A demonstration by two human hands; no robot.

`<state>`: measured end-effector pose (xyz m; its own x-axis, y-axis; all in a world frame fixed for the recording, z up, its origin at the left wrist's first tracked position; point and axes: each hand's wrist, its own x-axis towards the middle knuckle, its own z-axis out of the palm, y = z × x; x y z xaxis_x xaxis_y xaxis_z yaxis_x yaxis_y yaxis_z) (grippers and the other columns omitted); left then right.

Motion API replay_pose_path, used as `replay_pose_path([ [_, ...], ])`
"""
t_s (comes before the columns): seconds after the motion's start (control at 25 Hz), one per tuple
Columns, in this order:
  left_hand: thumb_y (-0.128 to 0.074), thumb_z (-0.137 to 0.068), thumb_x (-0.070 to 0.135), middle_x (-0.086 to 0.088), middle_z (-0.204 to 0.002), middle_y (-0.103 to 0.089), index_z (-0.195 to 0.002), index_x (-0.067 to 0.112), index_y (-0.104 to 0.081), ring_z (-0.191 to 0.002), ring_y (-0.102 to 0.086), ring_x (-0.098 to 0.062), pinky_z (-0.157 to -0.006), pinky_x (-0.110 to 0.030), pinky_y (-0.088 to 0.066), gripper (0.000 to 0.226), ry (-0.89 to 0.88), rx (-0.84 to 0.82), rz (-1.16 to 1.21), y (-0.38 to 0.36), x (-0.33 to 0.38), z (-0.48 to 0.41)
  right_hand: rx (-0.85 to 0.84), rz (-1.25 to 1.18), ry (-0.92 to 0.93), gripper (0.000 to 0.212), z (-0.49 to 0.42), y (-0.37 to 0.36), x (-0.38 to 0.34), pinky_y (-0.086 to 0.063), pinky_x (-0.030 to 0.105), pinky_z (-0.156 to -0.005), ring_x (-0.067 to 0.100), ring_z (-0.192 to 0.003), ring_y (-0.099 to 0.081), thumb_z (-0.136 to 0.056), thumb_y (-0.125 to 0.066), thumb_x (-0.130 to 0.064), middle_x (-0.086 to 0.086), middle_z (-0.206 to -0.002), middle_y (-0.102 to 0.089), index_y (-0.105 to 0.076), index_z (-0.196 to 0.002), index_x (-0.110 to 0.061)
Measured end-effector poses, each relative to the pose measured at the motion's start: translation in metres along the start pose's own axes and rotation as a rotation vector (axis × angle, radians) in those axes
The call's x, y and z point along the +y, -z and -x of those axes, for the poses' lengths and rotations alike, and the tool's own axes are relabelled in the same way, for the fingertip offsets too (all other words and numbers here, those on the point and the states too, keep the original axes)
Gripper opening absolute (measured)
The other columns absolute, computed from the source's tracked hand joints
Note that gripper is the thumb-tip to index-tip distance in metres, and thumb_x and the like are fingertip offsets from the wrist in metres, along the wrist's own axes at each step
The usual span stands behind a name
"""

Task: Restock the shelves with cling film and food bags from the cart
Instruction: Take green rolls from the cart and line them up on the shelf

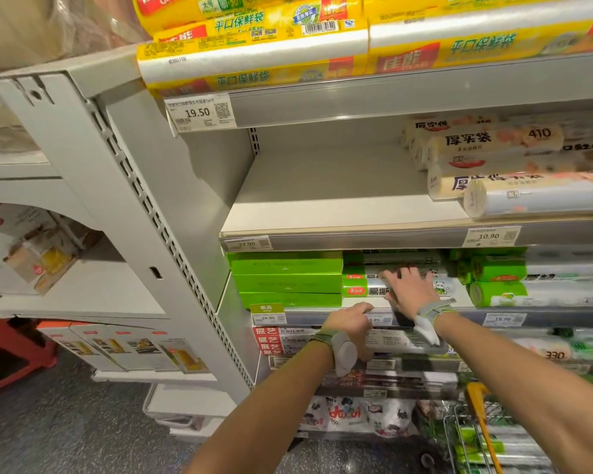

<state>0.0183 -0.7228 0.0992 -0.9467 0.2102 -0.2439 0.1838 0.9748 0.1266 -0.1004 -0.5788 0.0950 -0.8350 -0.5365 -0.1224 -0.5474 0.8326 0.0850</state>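
1. Okay, biggest thing first: the shelving unit (172,213) fills most of the view. Its middle shelf (322,200) has cream food bag rolls (486,155) piled at the right end.
2. Yellow food bag rolls (254,46) are stacked on the top shelf, poking slightly over the front edge.
3. The cart (476,398) sits bottom right. Only its yellow handle and a wire basket with green packs show.
4. Green boxes (285,282) are stacked three high on the lower shelf, right against the panda rolls (367,289).
5. The long pack (397,340), cling film I'd guess, is held level just below that shelf's front edge. It looks light and fairly stiff, but the wrapper's probably slick, so a full wrap near one end seems the way to hold it.
6. Left hand (351,323): fingers curled round the pack's left end. Right hand (411,292): fingers spread flat on the panda rolls, not gripping anything I can make out.
7. In the way: the shelf lip with its price tags (267,316), plus those rolls, which would likely trundle forward if bumped.
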Motion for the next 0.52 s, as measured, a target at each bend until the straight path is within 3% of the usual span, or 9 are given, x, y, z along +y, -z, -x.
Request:
replay_pose_path([
  [0.2, -0.072, -0.083, 0.039, 0.0, -0.161, -0.02, -0.127, 0.013, -0.063, -0.136, -0.041, -0.024, -0.102, -0.039, -0.046, 0.052, 0.097, -0.026, 0.105, -0.001, 0.004, 0.007, -0.062, 0.04, -0.008, 0.047, -0.001, 0.004, -0.01, -0.032, 0.058, -0.105, 0.032, -0.125, -0.039, -0.096, -0.052, -0.033, 0.013, -0.13, -0.047, -0.035, -0.139, -0.024],
  [0.36, -0.074, -0.075, 0.044, 0.007, -0.154, -0.019, -0.112, 0.027, -0.069, -0.109, -0.06, -0.022, -0.081, -0.036, -0.05, 0.041, 0.153, 0.02, 0.208, 0.0, 0.004, 0.02, 0.112, -0.076, 0.104, 0.041, 0.014, 0.014, -0.02, -0.037, 0.045, -0.102, 0.026, -0.122, -0.039, -0.097, -0.047, -0.034, 0.009, -0.13, -0.046, -0.042, -0.135, -0.019],
  [0.44, -0.075, -0.074, 0.049, 0.001, -0.137, -0.041, -0.117, 0.024, -0.067, -0.105, -0.058, -0.021, -0.076, -0.033, -0.049, 0.05, 0.158, 0.032, 0.215, 0.003, 0.0, 0.026, 0.07, -0.221, 0.268, 0.033, 0.029, 0.017, -0.014, -0.042, 0.038, -0.095, 0.021, -0.114, -0.046, -0.1, -0.039, -0.04, 0.004, -0.12, -0.056, -0.058, -0.121, -0.022],
  [0.52, -0.077, -0.073, 0.047, -0.001, -0.114, -0.061, -0.115, 0.023, -0.069, -0.094, -0.06, -0.02, -0.069, -0.029, -0.047, 0.049, 0.185, 0.048, 0.218, 0.015, -0.001, 0.031, -0.092, -0.312, 0.359, 0.043, 0.048, 0.026, 0.001, -0.046, 0.036, -0.086, 0.018, -0.102, -0.056, -0.101, -0.032, -0.05, -0.001, -0.11, -0.064, -0.064, -0.11, -0.023],
])
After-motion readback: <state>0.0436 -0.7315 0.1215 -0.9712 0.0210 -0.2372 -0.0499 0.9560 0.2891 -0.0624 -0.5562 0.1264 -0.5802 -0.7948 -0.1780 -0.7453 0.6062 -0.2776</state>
